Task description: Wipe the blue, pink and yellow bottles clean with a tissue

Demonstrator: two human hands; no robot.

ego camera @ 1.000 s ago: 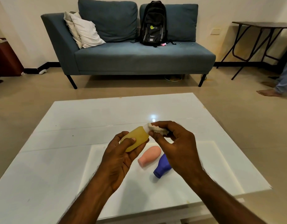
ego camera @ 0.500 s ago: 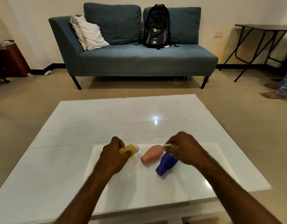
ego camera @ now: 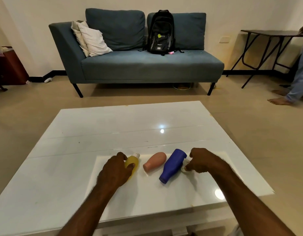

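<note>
**Yellow bottle set down; tissue now beside the blue one**

A second ago the left hand (ego camera: 115,169) held the yellow bottle (ego camera: 132,163) up in the air while the right hand (ego camera: 204,162) worked the tissue (ego camera: 184,166) at its cap. Now the bottle lies on the counter (ego camera: 113,126), cap pointing toward the far edge, with the left hand's fingers wrapped loosely over it. The right hand has come down to the right of the blue bottle (ego camera: 173,165), fingers pinched narrow on the crumpled tissue, which touches or nearly touches the blue bottle's side.

All three bottles lie on their sides in a row toward the near edge: yellow on the left, the pink bottle (ego camera: 155,161) in the middle, blue on the right with its neck toward the near edge.

Judging from this, the yellow bottle's wipe looks finished; whether blue comes next or all is done cannot be told.

No label or writing shows on any bottle. The only readable marks are on the backpack (ego camera: 161,32) on the sofa (ego camera: 140,65): a green dot and pale letters, too small to read surely.
</note>
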